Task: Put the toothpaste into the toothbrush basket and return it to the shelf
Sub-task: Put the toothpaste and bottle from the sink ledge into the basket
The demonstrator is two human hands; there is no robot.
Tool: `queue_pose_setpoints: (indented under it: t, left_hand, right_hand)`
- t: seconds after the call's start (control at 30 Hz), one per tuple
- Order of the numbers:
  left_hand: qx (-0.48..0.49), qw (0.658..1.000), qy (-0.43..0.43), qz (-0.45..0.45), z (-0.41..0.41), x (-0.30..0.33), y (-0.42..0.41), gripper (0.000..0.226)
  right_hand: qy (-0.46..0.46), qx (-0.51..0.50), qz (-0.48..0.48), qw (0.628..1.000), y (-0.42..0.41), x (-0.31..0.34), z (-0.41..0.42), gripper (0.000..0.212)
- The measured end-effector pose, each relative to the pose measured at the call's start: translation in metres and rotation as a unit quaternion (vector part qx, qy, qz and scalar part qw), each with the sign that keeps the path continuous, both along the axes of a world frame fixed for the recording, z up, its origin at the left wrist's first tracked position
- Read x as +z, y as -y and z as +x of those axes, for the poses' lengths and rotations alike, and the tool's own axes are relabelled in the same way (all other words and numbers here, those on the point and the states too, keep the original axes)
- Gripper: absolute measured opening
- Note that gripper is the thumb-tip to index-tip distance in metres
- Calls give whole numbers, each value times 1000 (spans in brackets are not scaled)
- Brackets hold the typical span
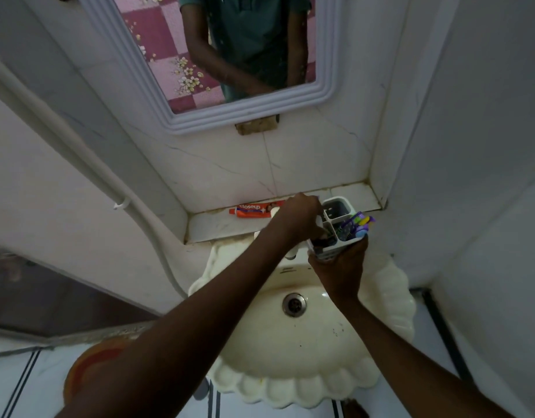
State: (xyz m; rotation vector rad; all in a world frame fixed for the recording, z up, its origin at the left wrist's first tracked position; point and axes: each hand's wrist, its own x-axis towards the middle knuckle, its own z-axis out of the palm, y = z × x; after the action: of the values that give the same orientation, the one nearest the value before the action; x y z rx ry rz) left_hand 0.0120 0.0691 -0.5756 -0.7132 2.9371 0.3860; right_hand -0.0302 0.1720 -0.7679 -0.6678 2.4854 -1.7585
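Right hand [338,267] gripped the basket [335,227] above the sink [389,312]; left hand [299,218] fingers curled inside, contents unclear. Basket risked tipping, spilling toothbrushes [355,226].

Both forearms are bare from the near edge of the view up to the wrists — no sleeve, watch, band or ring shows on either. The left hand [299,215] and the right hand [338,273] wear no gloves. The arms are slim and long, widening toward the near edge under the wide lens. In the mirror [320,95] on the far wall, the reflected torso wears a dark teal short-sleeved shirt — the sleeves end above the elbow, and the cloth looks plain, with no print that can be made out.
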Motion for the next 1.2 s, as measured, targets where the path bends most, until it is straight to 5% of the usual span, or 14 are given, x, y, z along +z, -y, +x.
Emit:
queue_pose_setpoints:
  t: [0.3,1.2]
  left_hand:
    - [-49,998,35,0,-15,5,11,33]
    - [3,1000,7,8,-25,-7,23,42]
  right_hand:
    - [11,27,0,1000,-2,0,-3,124]
    - [9,4,-18,1000,-1,11,5,120]
